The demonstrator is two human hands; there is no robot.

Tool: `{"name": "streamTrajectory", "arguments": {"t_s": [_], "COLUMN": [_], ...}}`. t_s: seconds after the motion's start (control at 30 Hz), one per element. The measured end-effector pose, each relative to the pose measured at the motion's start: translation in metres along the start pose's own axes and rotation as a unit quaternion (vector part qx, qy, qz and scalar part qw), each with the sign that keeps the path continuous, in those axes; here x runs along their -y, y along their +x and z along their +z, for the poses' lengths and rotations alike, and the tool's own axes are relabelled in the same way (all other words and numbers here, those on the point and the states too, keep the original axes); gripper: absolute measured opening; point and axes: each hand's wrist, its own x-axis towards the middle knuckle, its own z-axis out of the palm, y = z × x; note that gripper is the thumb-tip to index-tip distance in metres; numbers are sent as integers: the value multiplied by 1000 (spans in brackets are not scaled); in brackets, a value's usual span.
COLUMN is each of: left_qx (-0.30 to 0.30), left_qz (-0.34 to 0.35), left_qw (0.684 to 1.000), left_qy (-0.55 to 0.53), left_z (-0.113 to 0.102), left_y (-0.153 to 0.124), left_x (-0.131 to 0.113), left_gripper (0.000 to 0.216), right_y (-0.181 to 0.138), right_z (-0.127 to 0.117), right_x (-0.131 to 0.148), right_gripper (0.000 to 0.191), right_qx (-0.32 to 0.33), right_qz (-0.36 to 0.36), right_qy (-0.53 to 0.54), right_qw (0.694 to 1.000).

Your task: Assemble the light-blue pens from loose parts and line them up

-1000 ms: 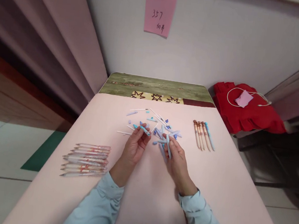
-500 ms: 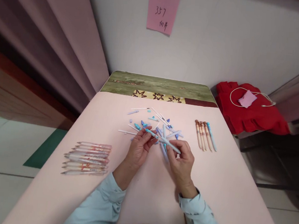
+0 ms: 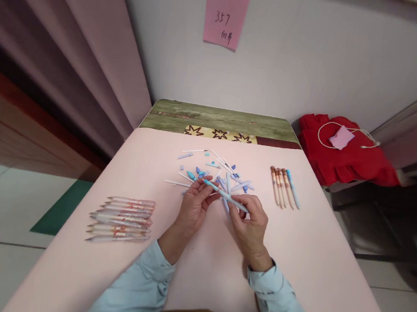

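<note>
My left hand (image 3: 196,205) pinches a bright blue upper pen barrel (image 3: 211,184) between thumb and fingers. My right hand (image 3: 250,220) grips a pale blue lower pen barrel (image 3: 236,202) that slants down to the right. The two parts meet end to end between my hands; whether they are joined I cannot tell. Behind and beneath them lie loose pen parts: pale barrels (image 3: 241,185), blue clip pieces (image 3: 191,175) and thin white refills (image 3: 176,183). My fingers hide some of this pile.
A row of several pale patterned pens (image 3: 121,220) lies at the left of the pink-covered table (image 3: 214,276). On the right are several brown-topped pens (image 3: 277,187) and one blue pen (image 3: 293,189). Beyond the table's right edge sits a red cloth (image 3: 353,161) with a white cable.
My right hand has moved slightly left, bringing the pale barrel against the end of the bright blue part; the gap between them has closed. The camera view has shifted slightly.
</note>
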Motion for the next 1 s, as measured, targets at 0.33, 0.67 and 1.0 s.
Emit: {"name": "streamTrajectory", "arguments": {"t_s": [0.33,0.67,1.0], "left_qx": [-6,-43,-82], "left_qz": [2,5,-1], "left_qw": [1000,999,980], "left_qy": [11,-21,-181], "left_z": [2,-9,-18], "left_y": [0,12,21], "left_x": [-2,-17,-51], "left_gripper": [32,24,29], "right_y": [1,0,-17], "right_z": [0,-4,6], "right_x": [-2,-3,-13], "right_gripper": [11,13,10], "right_qx": [2,12,247], "right_qz": [16,15,-105], "right_qy": [-14,-17,-252], "right_qw": [1000,1000,930]}}
